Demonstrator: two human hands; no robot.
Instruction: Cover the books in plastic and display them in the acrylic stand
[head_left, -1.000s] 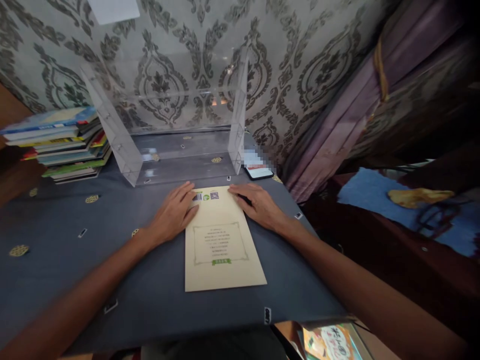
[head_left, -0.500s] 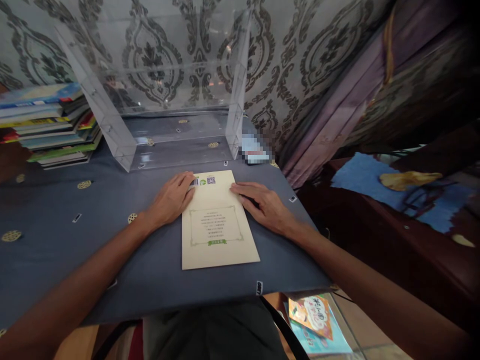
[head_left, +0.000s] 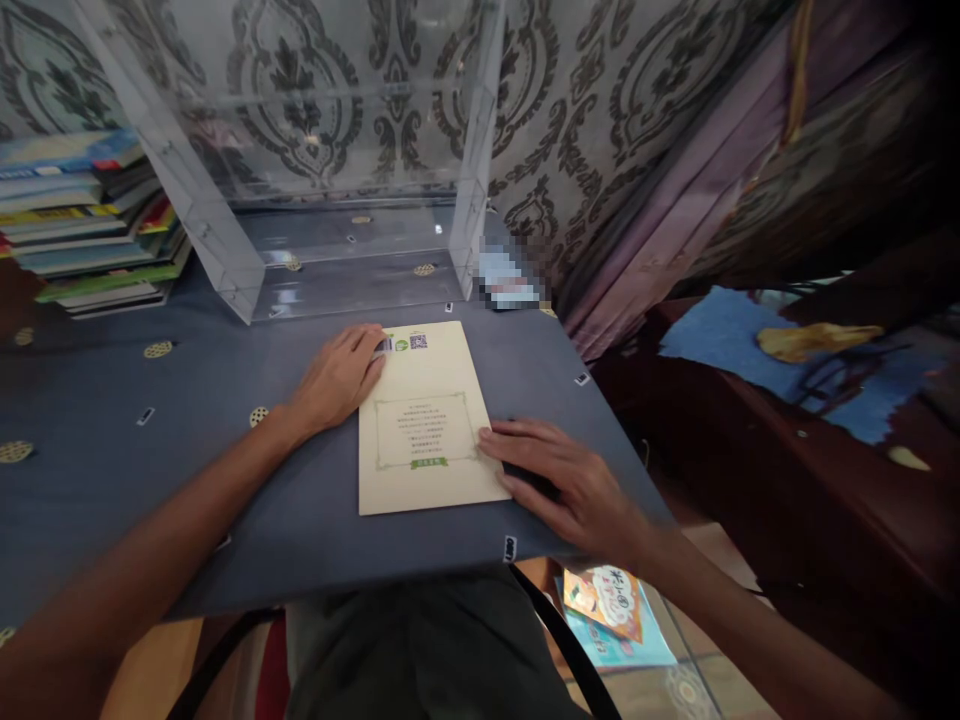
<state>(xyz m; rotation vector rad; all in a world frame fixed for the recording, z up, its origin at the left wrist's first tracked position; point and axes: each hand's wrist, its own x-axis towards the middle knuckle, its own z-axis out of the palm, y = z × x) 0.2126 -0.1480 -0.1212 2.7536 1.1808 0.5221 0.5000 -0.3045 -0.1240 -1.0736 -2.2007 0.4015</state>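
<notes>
A cream booklet [head_left: 424,415] with green print lies flat on the dark blue tablecloth [head_left: 150,470]. My left hand [head_left: 337,378] rests flat beside the booklet's far left corner, fingertips touching its edge, fingers stretched out. My right hand [head_left: 559,478] lies palm down at the booklet's near right edge, fingers spread, fingertips touching the cover. Neither hand holds anything.
A clear acrylic box [head_left: 330,190], open toward me, stands behind the booklet. A stack of books [head_left: 90,230] sits at the far left. A phone [head_left: 506,285] lies right of the box. Colourful books [head_left: 615,615] lie on the floor below the table edge. A purple curtain [head_left: 697,190] hangs at right.
My right hand has slid from the booklet's far right corner down toward its near right edge. The view has tilted downward. My left hand has stayed put.
</notes>
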